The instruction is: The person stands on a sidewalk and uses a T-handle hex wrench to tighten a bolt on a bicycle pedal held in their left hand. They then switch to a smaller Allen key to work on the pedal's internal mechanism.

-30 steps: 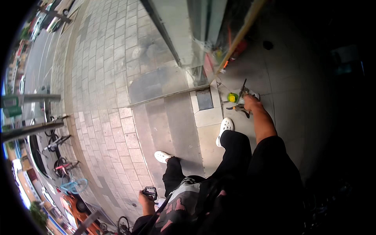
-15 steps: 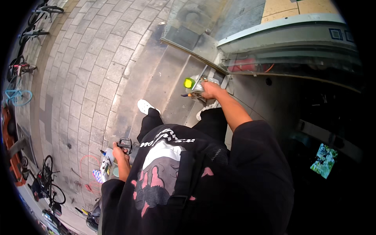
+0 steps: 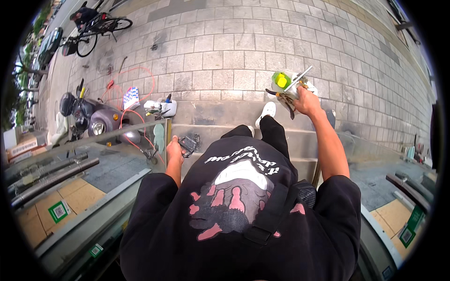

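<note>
My left hand, low at my left, is closed on a black bicycle pedal. My right hand is held forward at my right, gripping a bundle of things: a pale container, a green item with a yellow top, a long silver rod and dark tools, one with an orange-and-black handle. Exactly what the fingers wrap is partly hidden. Below are grey steps and my white shoe.
Glass door panels with metal handles flank me. At the left are a scooter, a red hose, a white toolbox and a blue-checked item. Farther off, a person is by a bicycle on the paving.
I have turned from the glass doorway to face out over the steps and paving. Both hands still carry their things, and the scooter and toolbox have come further into view.
</note>
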